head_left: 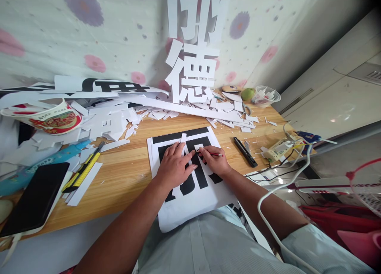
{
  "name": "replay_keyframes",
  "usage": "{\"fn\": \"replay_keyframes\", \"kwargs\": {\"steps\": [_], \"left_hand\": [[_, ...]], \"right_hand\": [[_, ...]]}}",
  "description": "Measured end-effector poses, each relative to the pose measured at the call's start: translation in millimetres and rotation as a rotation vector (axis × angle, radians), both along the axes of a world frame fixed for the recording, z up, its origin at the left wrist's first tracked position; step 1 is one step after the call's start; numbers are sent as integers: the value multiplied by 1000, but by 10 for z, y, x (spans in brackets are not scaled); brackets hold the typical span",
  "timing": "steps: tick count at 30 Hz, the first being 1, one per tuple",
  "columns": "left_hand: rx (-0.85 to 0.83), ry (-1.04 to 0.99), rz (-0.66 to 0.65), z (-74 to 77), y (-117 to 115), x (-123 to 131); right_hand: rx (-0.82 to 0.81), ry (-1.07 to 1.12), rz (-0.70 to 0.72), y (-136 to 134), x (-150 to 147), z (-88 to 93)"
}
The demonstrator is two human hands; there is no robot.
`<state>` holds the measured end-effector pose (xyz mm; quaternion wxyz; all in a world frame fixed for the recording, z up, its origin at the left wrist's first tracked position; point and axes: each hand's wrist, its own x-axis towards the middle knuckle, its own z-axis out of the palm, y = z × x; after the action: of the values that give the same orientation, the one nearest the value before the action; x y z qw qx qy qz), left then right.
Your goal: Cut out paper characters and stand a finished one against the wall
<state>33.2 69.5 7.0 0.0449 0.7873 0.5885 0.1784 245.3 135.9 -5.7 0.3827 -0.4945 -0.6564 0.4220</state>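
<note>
A white sheet printed with a large black character [190,190] lies at the table's front, its lower edge curling over toward my lap. My left hand [174,164] rests flat on it, fingers spread, pressing down a narrow white strip [183,138] that passes beneath the fingers. My right hand [212,161] grips a red pencil [217,154], its tip on the print close to my left fingertips. Right of the sheet lies a black pen-shaped tool [244,151]. To the left, a yellow utility knife [83,172] sits on white offcuts.
Cut-out white characters [196,67] lean against the flowered wall covering. Scraps [160,110] litter the table's back, with scissors [246,109] among them. A noodle tub [56,117] and black phone [35,198] stand left. A power strip [276,149], blue glue gun [308,137] and cables are right.
</note>
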Motion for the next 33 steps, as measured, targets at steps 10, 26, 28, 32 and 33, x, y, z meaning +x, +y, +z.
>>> {"fn": "replay_keyframes", "kwargs": {"steps": [10, 26, 28, 32, 33], "left_hand": [[-10, 19, 1, 11, -1, 0], [-8, -10, 1, -8, -2, 1], [-9, -4, -3, -12, -2, 1], [-13, 7, -5, -9, -2, 3], [-14, 6, -4, -7, -1, 4]], "right_hand": [[-20, 26, -54, -8, -7, 12], [-45, 49, -202, 7, -58, 89], [-44, 49, -202, 8, -59, 91], [-40, 50, -197, 9, -53, 92], [-37, 47, -193, 10, -51, 92]]}}
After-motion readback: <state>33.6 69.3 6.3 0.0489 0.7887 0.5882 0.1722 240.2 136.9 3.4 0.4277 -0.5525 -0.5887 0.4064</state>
